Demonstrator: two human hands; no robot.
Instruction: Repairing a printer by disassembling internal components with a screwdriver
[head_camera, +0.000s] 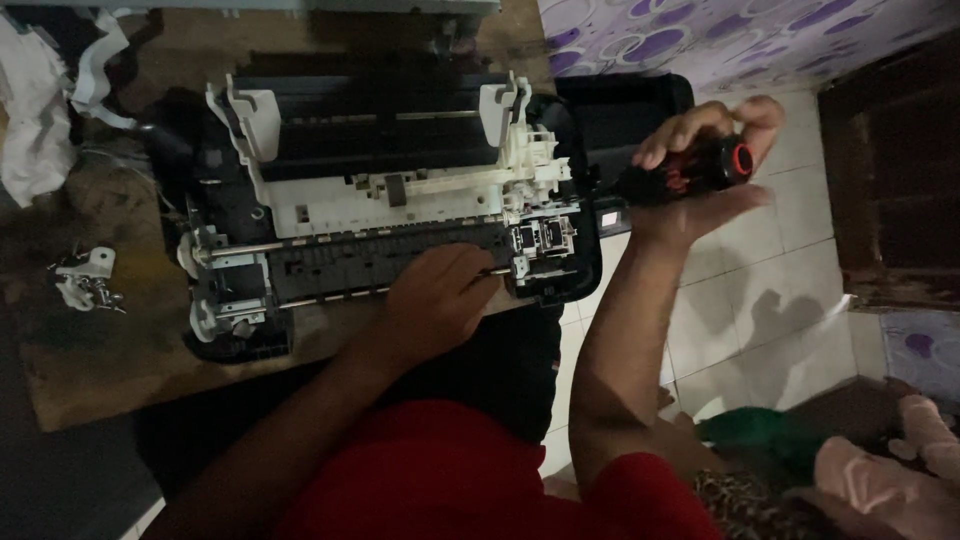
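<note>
Head cam view, pretty dim lighting. The main thing here is a stripped-down inkjet printer (380, 200) sitting on a brown wooden desk (110, 370), cover off, so the white plastic frame, the black base and the long metal rod across its front are all out in the open.

The left hand (440, 300) rests on the front edge of the printer, right of the middle of that rod. Its fingers are curled together around a thin screwdriver shaft (492, 272), and the tip of the shaft pokes toward the small white and black mechanism at the printer's right front corner. So the shaft sits in the fist and sticks out to the right of it, touching or almost touching the printer, can't tell which.

The right hand (705, 165) is up off the printer's right side, over the white tiled floor (760, 290). It's clamped on a black and red screwdriver handle (690, 170), fingers wrapped over the top, thumb below, and the red-ringed butt end sticks out past the fingers on the far side from the printer.

Left of the printer there's a little pile of screws and a white plastic bracket (85, 280) on the desk, and crumpled white cloth (35, 110) further back. The person wears a red shirt (450, 470).
</note>
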